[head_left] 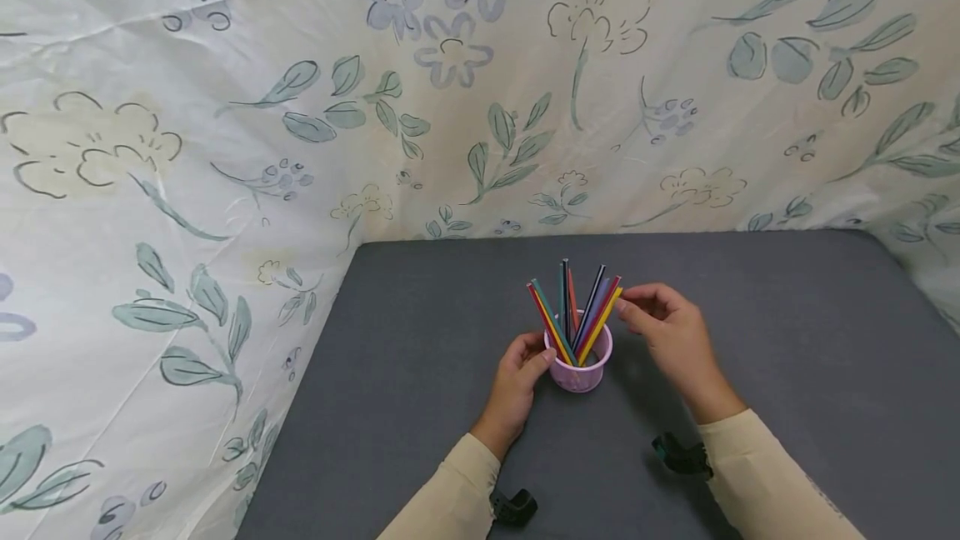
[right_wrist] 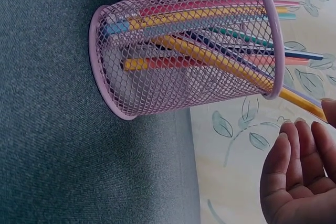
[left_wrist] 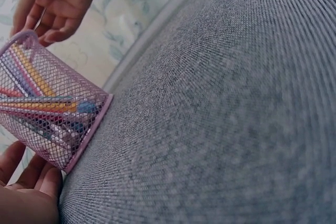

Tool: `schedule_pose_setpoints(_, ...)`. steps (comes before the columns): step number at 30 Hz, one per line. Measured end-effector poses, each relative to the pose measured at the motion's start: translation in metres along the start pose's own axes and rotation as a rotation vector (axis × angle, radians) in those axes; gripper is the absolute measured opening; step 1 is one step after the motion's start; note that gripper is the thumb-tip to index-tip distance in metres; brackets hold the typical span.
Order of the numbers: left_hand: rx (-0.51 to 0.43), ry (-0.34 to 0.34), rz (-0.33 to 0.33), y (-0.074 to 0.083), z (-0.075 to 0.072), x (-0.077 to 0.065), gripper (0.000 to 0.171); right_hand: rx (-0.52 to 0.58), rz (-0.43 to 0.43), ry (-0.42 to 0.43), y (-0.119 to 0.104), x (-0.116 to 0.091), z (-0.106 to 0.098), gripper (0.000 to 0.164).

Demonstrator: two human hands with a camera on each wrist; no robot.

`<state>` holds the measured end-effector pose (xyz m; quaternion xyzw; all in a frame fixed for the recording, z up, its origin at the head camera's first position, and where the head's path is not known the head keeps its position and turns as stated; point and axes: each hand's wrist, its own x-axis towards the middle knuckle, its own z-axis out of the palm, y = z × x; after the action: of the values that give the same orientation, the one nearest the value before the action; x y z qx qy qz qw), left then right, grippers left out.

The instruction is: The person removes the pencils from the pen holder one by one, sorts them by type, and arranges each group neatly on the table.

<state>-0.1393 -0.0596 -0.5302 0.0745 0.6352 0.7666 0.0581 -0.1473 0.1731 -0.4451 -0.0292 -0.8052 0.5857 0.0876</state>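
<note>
On table (head_left: 427, 340) | left hand (head_left: 512, 386) gripping one cup (head_left: 579, 380) | ~10 pencils (head_left: 567, 307) | right hand (head_left: 678, 344) pinching yellow pencil (head_left: 600, 327)

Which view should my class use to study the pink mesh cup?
The right wrist view: the pink mesh cup appears large and side-on, nearly whole from base to rim. The left wrist view cuts it off at the left edge. The head view shows it small and from above.
</note>
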Motion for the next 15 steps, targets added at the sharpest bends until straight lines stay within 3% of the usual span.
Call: schedule_pose_setpoints(15, -0.016, -0.002, 0.008, -0.001, -0.0007, 0.0005, 0.039, 0.009, -0.01, -0.006, 0.0068, 0.0051, 0.0086, 0.028)
